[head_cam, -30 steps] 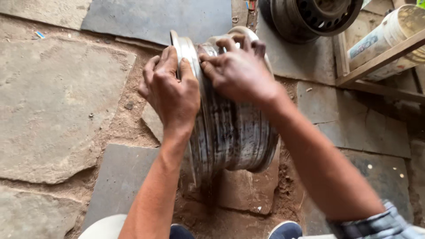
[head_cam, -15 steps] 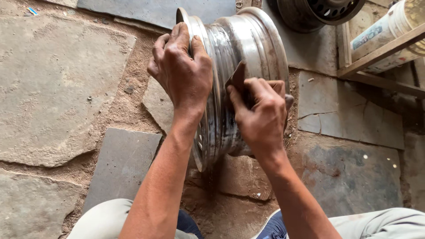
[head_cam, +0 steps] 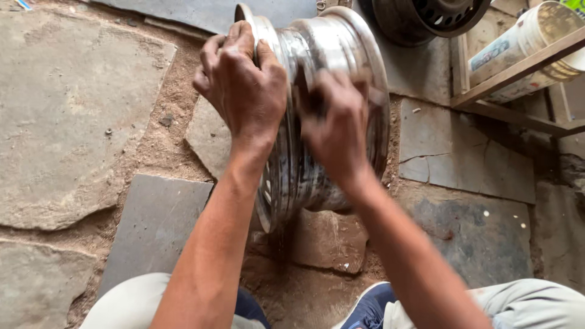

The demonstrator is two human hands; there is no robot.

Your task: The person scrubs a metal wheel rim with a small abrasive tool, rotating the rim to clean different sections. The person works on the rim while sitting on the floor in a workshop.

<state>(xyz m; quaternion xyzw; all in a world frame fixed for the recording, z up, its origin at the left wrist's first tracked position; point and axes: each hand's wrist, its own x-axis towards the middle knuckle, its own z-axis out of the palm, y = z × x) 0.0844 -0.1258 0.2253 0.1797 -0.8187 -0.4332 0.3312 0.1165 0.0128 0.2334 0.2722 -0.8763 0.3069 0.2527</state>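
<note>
A shiny metal wheel rim point(head_cam: 332, 42) stands on edge on the stone floor between my knees. My left hand point(head_cam: 244, 85) is clamped over the top of its left flange, fingers curled across the edge. Blurred with motion, my right hand point(head_cam: 335, 128) presses against the rim's barrel, closed on a small dark sheet point(head_cam: 303, 97) that shows at the fingertips. The lower part of the rim is hidden behind my forearms.
A second, dark wheel rim point(head_cam: 426, 18) lies at the back. To the right, a white bucket point(head_cam: 524, 49) rests on a wooden frame point(head_cam: 518, 70). Uneven stone slabs point(head_cam: 73, 122) with sandy gaps lie around. My blue shoe point(head_cam: 365, 304) is just below the rim.
My right hand came off the top of the rim, dropped to its barrel, then slid back up it, now blurred. The left hand kept its grip on the flange.
</note>
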